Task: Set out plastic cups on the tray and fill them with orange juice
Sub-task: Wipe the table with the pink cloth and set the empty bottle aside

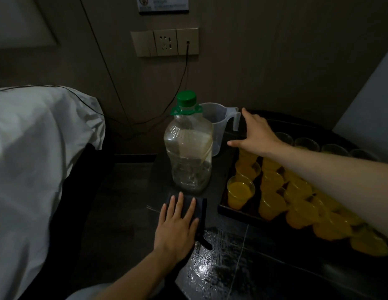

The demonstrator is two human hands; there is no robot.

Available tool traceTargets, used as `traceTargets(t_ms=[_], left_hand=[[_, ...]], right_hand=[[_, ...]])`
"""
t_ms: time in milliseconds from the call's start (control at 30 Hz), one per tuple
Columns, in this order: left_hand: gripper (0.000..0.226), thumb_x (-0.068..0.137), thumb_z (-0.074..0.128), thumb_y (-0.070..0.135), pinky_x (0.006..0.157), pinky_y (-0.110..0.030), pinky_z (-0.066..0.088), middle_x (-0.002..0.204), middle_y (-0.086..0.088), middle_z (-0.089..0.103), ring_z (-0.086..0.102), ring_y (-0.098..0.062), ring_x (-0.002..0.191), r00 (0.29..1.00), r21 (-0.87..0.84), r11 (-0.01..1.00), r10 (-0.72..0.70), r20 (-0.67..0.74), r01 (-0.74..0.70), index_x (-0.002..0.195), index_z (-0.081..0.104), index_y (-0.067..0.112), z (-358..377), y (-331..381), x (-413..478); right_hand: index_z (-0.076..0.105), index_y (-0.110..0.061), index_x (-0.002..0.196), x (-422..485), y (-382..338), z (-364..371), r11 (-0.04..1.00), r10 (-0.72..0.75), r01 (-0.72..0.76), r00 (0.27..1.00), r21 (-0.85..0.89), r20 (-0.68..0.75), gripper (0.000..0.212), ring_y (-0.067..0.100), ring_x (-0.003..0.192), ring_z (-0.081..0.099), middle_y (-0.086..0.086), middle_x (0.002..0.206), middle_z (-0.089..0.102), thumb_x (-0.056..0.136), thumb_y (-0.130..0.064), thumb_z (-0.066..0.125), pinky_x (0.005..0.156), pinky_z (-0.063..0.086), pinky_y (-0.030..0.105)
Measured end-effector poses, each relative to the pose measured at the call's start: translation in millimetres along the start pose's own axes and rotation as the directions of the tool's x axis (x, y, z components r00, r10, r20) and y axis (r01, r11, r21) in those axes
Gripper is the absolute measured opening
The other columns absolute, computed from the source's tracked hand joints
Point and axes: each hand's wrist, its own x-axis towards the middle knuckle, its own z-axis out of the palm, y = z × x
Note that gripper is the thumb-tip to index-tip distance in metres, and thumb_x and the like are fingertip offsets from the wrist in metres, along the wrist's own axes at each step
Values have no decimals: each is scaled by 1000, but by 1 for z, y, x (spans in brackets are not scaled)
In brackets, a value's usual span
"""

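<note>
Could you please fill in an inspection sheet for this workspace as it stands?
Surface: dark table, wet sheen near the front edge.
Job's things: tray packed with juice-filled cups; bottle looks almost empty; clear jug behind it.
Clutter: dark cloth in front of the bottle.
Hands: left hand flat on the cloth; right hand open, spread over the tray's far corner near the jug.
Cables: black cable plugged into wall socket, hanging down.
Surroundings: white bedding at left.
</note>
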Motion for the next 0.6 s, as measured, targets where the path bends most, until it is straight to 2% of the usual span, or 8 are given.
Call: traceTargets(t_ms=[67, 167, 267, 333, 433, 500, 600], left_hand=[[77, 84, -18, 62, 119, -35, -16, 164, 2, -21, -24, -21, 149, 999, -10, 1000, 15, -43, -15, 157, -7, 38, -7, 3, -1], [72, 96, -7, 58, 120, -31, -6, 168, 4, 2, 2, -20, 157, 986, -31, 996, 72, -148, -78, 160, 15, 36, -27, 16, -2], [67, 102, 5, 55, 118, -25, 8, 167, 3, 25, 22, -15, 153, 958, -121, 981, 113, -263, -149, 159, 29, 30, -48, 34, -1], [64, 104, 11, 54, 117, -24, 14, 164, 2, 31, 29, -13, 149, 942, -173, 963, 150, -300, -209, 158, 32, 27, -59, 47, -1], [63, 105, 14, 53, 119, -26, 21, 165, 3, 30, 29, -11, 149, 927, -253, 932, 167, -336, -259, 159, 27, 24, -72, 64, 1], [59, 108, 20, 48, 122, -28, 20, 166, 1, 28, 27, -11, 150, 923, -321, 912, 134, -360, -257, 160, 25, 22, -82, 75, 4], [53, 111, 28, 37, 118, -21, 16, 166, 0, 27, 25, -13, 151, 923, -394, 883, 99, -373, -255, 160, 25, 18, -98, 91, 11]], right_hand=[[10, -20, 162, -5, 2, -4, 1000, 14, -14, 1000, -6, -6, 117, 30, 153, 20, 9, 165, 25, 77, -45, 85, 122, 28, 49], [10, -20, 163, -12, 7, -12, 1000, 19, -19, 1000, -2, -3, 115, 31, 153, 20, 10, 165, 25, 78, -46, 83, 121, 29, 50], [11, -21, 163, -19, 10, -21, 999, 38, -38, 999, 6, -13, 111, 30, 153, 20, 9, 165, 25, 81, -53, 78, 120, 30, 50], [11, -22, 163, -26, 13, -26, 999, 50, -50, 999, 19, -13, 110, 30, 153, 20, 9, 166, 24, 81, -56, 76, 120, 30, 50], [11, -22, 162, -35, 17, -31, 998, 59, -59, 998, 39, 1, 109, 30, 154, 18, 9, 167, 22, 82, -58, 75, 121, 30, 52], [10, -22, 162, -41, 21, -35, 997, 65, -66, 998, 33, 8, 108, 30, 154, 18, 9, 166, 23, 83, -60, 73, 120, 30, 52], [9, -24, 163, -52, 27, -42, 997, 67, -68, 998, 48, 21, 100, 29, 155, 14, 7, 168, 20, 89, -62, 64, 121, 27, 53]])
